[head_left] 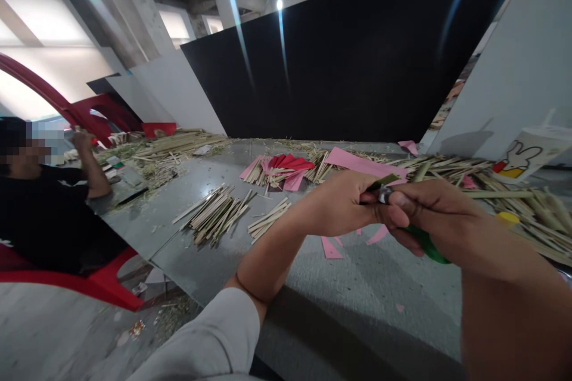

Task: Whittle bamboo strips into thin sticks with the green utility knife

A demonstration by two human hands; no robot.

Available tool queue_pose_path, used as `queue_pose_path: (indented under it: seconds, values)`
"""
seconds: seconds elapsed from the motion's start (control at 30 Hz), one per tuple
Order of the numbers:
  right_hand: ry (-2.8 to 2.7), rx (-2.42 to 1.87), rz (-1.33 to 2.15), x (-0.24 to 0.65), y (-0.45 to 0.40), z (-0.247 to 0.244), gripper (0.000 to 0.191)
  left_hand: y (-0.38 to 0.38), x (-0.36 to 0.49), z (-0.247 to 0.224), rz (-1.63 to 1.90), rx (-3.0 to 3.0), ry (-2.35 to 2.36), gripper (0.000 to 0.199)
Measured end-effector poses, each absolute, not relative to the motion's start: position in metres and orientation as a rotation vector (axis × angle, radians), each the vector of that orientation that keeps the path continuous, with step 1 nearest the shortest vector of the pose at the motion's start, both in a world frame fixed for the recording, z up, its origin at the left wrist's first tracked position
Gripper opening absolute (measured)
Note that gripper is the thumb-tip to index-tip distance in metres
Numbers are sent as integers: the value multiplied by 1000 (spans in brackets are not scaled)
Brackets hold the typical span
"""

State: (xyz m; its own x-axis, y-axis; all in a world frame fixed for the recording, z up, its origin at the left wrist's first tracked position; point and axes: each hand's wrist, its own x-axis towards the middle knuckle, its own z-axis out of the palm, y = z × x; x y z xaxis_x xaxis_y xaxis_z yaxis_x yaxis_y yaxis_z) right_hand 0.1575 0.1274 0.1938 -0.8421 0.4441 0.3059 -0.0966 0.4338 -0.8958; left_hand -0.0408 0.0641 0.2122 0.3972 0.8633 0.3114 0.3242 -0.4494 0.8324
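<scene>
My left hand [342, 205] is closed around a short green plant strip [386, 180], probably split reed or bamboo, whose end sticks out past the thumb. Pressed up against it, my right hand [424, 208] grips a green-handled tool [429, 245]. Its small metal part [384, 194] meets the strip between both hands; the rest is hidden by the fingers, so I cannot tell whether it is a knife or scissors. Beneath the hands lie pink paper scraps [331, 248] on the grey table [357, 309].
Bundles of cut strips [217, 214] lie left of my arm, with pink and red folded paper [286, 168] behind. More stalks [536, 208] and a rabbit-print cup [529, 155] stand right. A black panel [330, 65] rises behind. A person [44, 190] sits at left.
</scene>
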Motion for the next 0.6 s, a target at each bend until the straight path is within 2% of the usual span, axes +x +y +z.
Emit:
queue_pose_path:
  seconds: [0.2, 0.37, 0.5, 0.6]
  values:
    - [-2169, -372, 1290, 161, 125, 198, 65, 66, -40, 206, 1038, 1984, 1011, 55]
    - [-2036, -457, 922, 151, 122, 188, 64, 74, -39, 199, 1100, 1850, 855, 53]
    - [-1828, -532, 877, 141, 118, 186, 49, 78, -39, 201, 1108, 1846, 827, 51]
    - [-1736, -554, 875, 139, 116, 189, 27, 75, -39, 206, 1053, 1897, 988, 58]
